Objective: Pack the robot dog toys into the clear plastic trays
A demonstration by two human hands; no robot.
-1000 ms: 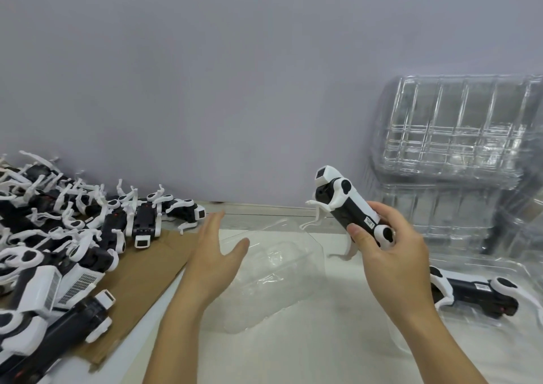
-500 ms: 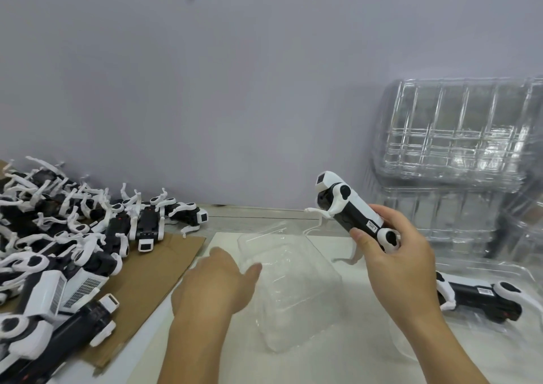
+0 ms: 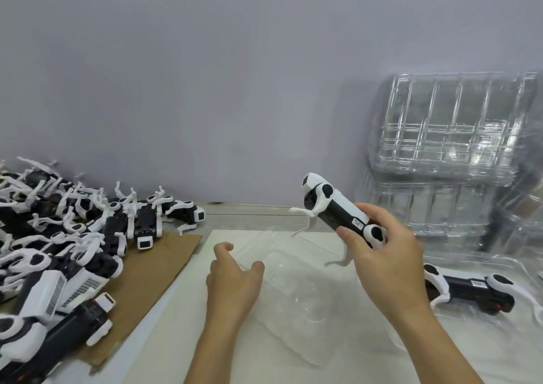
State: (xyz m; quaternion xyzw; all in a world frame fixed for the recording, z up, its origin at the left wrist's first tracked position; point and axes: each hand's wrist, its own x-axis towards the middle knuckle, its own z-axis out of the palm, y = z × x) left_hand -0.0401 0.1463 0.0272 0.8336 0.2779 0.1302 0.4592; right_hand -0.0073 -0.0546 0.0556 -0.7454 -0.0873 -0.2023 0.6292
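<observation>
Biggest thing I've got in view is the stack of clear plastic trays (image 3: pixel 449 131) filling the right side of the frame against the grey wall (image 3: pixel 205 89), ribbed and see-through. Next is the heap of robot dog toys (image 3: pixel 67 236) in the lower left, black bodies with white legs sticking up every which way, lying on a sheet of brown cardboard (image 3: pixel 150 278). That pile looks the same as half a second ago.

At the lower right edge there's a wide clear tray (image 3: pixel 523 269) with one packed robot dog (image 3: pixel 470 289) lying flat in it, label up. It hasn't moved.

In the lower middle, on the white table surface (image 3: pixel 176 325), sits the single clear tray (image 3: pixel 293 289) I'm working with. My left hand (image 3: pixel 232 280) is on its left edge, fingers curled round the rim and thumb over the top, gripping it. A second ago that hand was open and just reaching for the tray; now it has closed on it, and the tray has turned and tipped toward me.

My right hand (image 3: pixel 388 260) holds the robot dog toy (image 3: pixel 338 210) up in the air, right of centre, above the far end of the tray and clear of it. Fingers and thumb are wrapped round its rear half, head end pointing up-left, white legs dangling below. The grip and pose are pretty much unchanged from before.
</observation>
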